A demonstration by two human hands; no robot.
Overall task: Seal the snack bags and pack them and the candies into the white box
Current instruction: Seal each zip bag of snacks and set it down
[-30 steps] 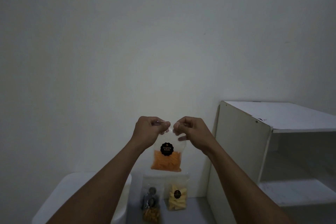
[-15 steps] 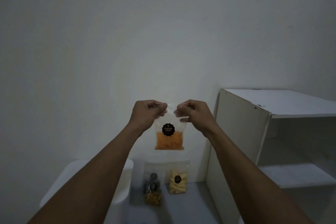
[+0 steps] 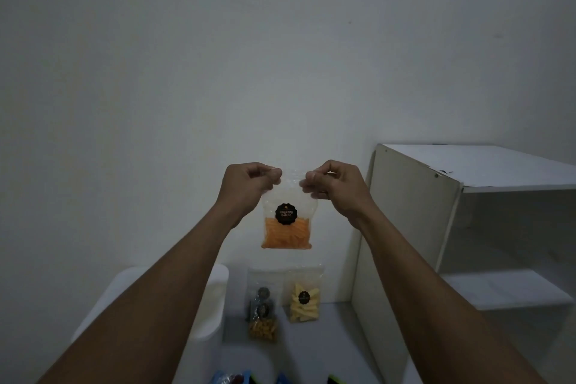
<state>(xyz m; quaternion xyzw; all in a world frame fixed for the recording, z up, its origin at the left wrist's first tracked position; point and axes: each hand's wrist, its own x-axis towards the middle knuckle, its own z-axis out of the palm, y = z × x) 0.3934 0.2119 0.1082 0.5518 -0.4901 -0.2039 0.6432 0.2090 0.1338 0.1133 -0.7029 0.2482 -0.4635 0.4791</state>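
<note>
**Snack bag held aloft, top edge pinched by both hands**

Item 1. Clear plastic snack bag of orange sticks (image 3: 286, 227): one. It hangs in the air between the two hands, its top edge stretched from one to the other, its filled lower half below hand level. The left hand (image 3: 247, 185) pinches the upper left corner between thumb and curled fingers; the right hand (image 3: 335, 185) pinches the upper right corner the same way. Both hands are closed on the bag, held level, a short stretch of bag top showing between them. A round black scalloped sticker (image 3: 286, 213) sits on the bag's front, reading "Singkong balado".

Item 2. Clear snack bags standing well below the hands, against the wall: two. The bag of pale yellow sticks (image 3: 304, 298) is below the right hand and bears one dark round sticker, text unreadable. The bag of small golden-brown pieces (image 3: 263, 315) is just left of it, touching or nearly so, with two dark round stickers visible, text unreadable.

Item 3. White rounded plastic box (image 3: 215, 299): one, below the left forearm, partly hidden by it.

Item 4. Small blue and green wrapped pieces (image 3: 232, 379): at the bottom edge, between the forearms, cut off by the frame; count cannot be told.

Item 5. White open shelf unit (image 3: 414, 227): one, right of the right hand.
</note>
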